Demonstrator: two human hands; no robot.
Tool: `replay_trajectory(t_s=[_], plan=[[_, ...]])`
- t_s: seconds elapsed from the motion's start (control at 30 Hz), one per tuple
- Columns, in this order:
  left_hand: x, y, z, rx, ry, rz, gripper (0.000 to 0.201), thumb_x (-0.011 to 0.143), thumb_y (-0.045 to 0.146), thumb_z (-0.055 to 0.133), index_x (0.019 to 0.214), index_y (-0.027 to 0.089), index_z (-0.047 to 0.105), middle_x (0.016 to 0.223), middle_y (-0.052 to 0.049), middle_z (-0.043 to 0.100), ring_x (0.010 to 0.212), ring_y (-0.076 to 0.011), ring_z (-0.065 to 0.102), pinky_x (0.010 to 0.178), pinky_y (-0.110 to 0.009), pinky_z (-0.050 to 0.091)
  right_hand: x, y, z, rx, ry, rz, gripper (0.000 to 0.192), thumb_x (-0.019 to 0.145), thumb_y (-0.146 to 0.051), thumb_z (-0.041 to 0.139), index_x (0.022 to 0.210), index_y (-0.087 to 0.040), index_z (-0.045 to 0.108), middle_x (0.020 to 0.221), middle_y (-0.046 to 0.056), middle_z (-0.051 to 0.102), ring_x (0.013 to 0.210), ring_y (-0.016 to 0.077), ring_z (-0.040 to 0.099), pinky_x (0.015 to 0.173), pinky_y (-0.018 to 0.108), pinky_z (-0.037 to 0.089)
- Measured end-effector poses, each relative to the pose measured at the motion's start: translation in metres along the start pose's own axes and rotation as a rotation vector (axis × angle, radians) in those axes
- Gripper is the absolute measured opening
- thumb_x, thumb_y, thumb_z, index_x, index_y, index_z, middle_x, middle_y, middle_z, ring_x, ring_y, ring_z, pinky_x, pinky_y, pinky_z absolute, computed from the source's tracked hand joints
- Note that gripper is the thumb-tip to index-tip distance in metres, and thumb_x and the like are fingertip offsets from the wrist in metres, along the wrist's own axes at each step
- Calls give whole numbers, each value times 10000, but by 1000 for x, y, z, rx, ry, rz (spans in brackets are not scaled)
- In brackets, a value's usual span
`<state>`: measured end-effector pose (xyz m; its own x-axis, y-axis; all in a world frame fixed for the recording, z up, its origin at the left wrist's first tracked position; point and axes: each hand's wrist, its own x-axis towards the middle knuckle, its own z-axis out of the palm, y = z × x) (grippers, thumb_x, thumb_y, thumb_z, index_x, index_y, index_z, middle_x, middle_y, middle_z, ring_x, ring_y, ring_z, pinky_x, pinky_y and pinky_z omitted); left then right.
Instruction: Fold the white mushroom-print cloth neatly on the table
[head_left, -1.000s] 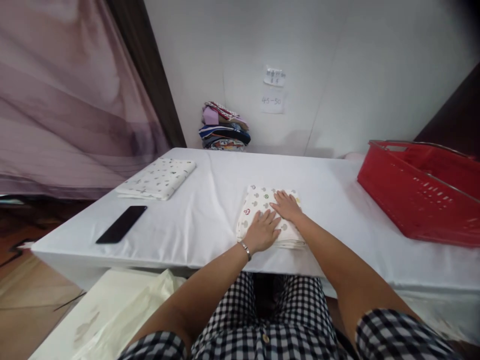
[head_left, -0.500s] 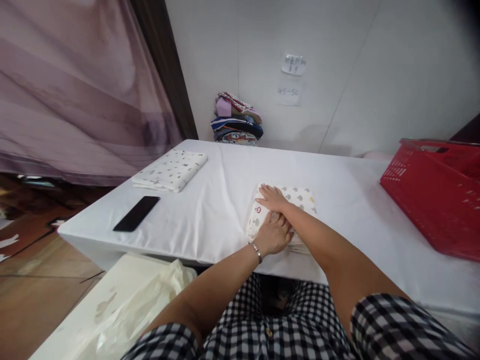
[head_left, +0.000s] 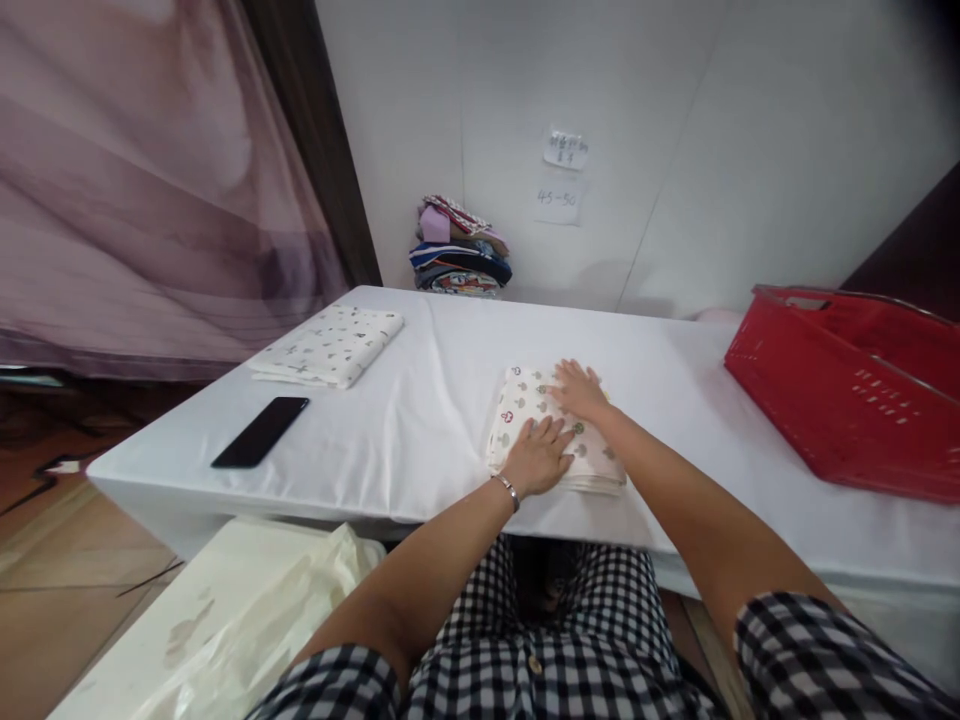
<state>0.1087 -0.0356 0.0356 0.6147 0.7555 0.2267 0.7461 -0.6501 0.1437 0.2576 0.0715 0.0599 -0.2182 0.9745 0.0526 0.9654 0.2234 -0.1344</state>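
Note:
A folded white cloth [head_left: 592, 457] printed with small grey, green and red tree shapes lies near the front edge of the table, its layers showing at the near side. My left hand [head_left: 538, 457], with a metal bracelet at the wrist, rests flat on its near left part, fingers spread. Farther up, my right hand [head_left: 580, 390] lies on the cloth's far right part, also with fingers apart. Neither hand grips anything. At the table's far left is another folded white cloth [head_left: 330, 347] with small dark prints, out of reach of both hands.
A black phone [head_left: 260, 432] lies on the white-covered table [head_left: 420, 440] at left. The red plastic basket [head_left: 840, 400] stands on the right. Behind the table is a stack of folded fabrics [head_left: 461, 250]. A plastic bag [head_left: 300, 590] sits on a white surface at lower left.
My hands were close together, the right forearm crossing near the left fingers. Now the right hand has shifted rightward, the left fingers have spread flat, and more of the cloth shows. The view has shifted slightly.

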Motion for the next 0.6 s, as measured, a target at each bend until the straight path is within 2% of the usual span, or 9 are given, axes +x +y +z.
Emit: replay_trajectory(t_s=[0.1, 0.2, 0.33, 0.43, 0.5, 0.6], plan=[[2, 0, 0, 0, -13, 7, 473, 935, 405, 298, 1362, 235, 409, 1462, -63, 360, 1359, -246, 274, 1099, -506, 210, -19, 30, 5, 34, -29, 189, 625, 908, -516, 278, 1427, -168, 270, 1526, 104, 176, 1405, 263, 84, 1096, 536, 107], [3, -1, 0, -5, -19, 8, 471, 933, 403, 312, 1357, 229, 418, 1453, -67, 374, 1352, -247, 291, 1095, -506, 225, -24, 38, 9, 165, -37, 242, 584, 894, -483, 338, 1402, -197, 326, 1516, 87, 217, 1400, 278, 112, 1084, 547, 167], [-1, 0, 1, -32, 47, 12, 438, 933, 399, 330, 1316, 239, 467, 1423, -57, 421, 1329, -236, 335, 1098, -486, 232, -38, 35, 13, 300, 89, 302, 562, 875, -393, 395, 1387, -164, 367, 1484, 111, 290, 1389, 272, 178, 1109, 445, 204], [-8, -3, -2, -88, 122, -34, 388, 934, 397, 343, 1239, 251, 533, 1375, -42, 482, 1313, -215, 360, 1111, -475, 207, -68, 38, 20, 427, 121, 362, 633, 825, -376, 459, 1400, -135, 348, 1482, 121, 292, 1361, 254, 268, 1111, 376, 231], [-12, -11, -8, -122, 208, -187, 363, 926, 378, 373, 1211, 236, 548, 1378, -55, 476, 1325, -219, 342, 1114, -469, 200, -91, 41, 28, 573, 160, 410, 670, 791, -393, 505, 1398, -151, 358, 1452, 107, 356, 1316, 242, 357, 1090, 351, 281], [-13, -29, -20, -239, 280, -593, 393, 878, 326, 459, 1242, 186, 507, 1427, -113, 399, 1330, -254, 331, 1073, -424, 284, -118, 45, 41, 712, 235, 415, 681, 774, -416, 540, 1396, -197, 370, 1343, 85, 506, 1196, 230, 502, 997, 350, 406]])
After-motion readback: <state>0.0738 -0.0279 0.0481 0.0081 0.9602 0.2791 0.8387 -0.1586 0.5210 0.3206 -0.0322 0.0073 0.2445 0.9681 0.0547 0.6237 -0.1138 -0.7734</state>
